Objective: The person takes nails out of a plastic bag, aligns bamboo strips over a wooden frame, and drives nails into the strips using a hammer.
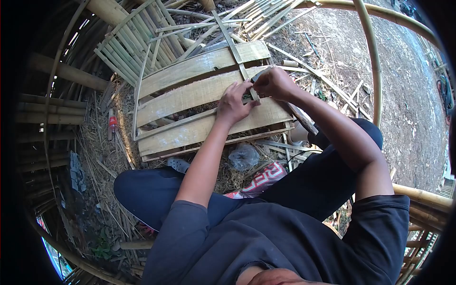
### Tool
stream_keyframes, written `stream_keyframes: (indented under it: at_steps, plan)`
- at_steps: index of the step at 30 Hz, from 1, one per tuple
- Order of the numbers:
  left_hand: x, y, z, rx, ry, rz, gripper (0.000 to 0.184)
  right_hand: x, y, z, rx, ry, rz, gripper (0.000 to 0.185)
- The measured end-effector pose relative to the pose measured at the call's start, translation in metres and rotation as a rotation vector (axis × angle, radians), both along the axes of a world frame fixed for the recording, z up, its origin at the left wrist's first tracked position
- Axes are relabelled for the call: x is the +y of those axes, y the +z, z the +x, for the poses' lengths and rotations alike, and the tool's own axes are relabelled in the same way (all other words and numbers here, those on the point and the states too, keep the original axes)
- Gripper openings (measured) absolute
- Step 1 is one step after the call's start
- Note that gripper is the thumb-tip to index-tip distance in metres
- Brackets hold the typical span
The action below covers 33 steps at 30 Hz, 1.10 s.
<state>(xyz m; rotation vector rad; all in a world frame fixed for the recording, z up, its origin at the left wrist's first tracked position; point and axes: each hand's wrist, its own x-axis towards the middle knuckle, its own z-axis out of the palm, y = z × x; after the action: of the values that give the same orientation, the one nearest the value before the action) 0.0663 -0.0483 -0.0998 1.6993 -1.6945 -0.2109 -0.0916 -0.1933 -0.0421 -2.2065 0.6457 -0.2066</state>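
Note:
A slatted wooden crate (190,102) stands in front of my folded legs. A long thin bamboo strip (230,42) crosses its slats, running from the far side down to my hands. My left hand (233,102) rests at the strip's near end, its thumb and fingers around it against the slats. Close beside it on the right, my right hand (274,84) is closed in a fist over a small dark tool, mostly hidden by the fingers. A curved wooden handle or stick (304,119) shows below my right wrist.
Bamboo slat panels (126,52) lean at the back left. Loose strips (327,85) litter the ground at right. A red-labelled bottle (112,124) lies left of the crate. A clear plastic bag (243,157) and a red-and-white sack (263,179) lie near my legs. Bamboo poles (374,61) frame the right.

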Motion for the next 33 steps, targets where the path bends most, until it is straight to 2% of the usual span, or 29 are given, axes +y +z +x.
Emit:
stream_keyframes:
  at_steps: [2, 5, 8, 10, 14, 19, 25, 33]
  plan:
    - [0.002, 0.01, -0.002, 0.075, 0.018, 0.085, 0.064, 0.002, -0.005, 0.001, -0.022, -0.023, -0.038, 0.014]
    - [0.001, 0.007, -0.001, 0.073, 0.007, 0.009, 0.059, 0.01, -0.009, 0.001, -0.058, -0.057, -0.075, 0.015]
    - [0.002, 0.008, 0.0, 0.168, -0.014, -0.024, 0.045, 0.014, -0.004, 0.001, -0.043, -0.048, -0.101, 0.015]
    - [0.0, 0.004, 0.002, 0.142, -0.011, -0.05, 0.038, 0.015, -0.001, 0.003, 0.02, -0.066, -0.061, 0.015]
    - [-0.003, 0.0, 0.007, 0.082, -0.011, -0.033, 0.03, 0.018, 0.004, 0.003, -0.002, 0.014, -0.257, 0.014]
    - [-0.003, -0.004, 0.005, 0.062, -0.021, -0.071, 0.028, 0.015, 0.001, 0.004, 0.078, 0.009, -0.226, 0.016]
    - [-0.004, -0.01, 0.005, 0.053, -0.011, -0.035, 0.028, 0.018, -0.007, 0.0, -0.056, -0.03, -0.061, 0.009]
    - [-0.003, -0.009, 0.006, 0.083, -0.022, 0.02, 0.023, 0.017, -0.002, 0.0, 0.051, 0.003, -0.105, 0.014]
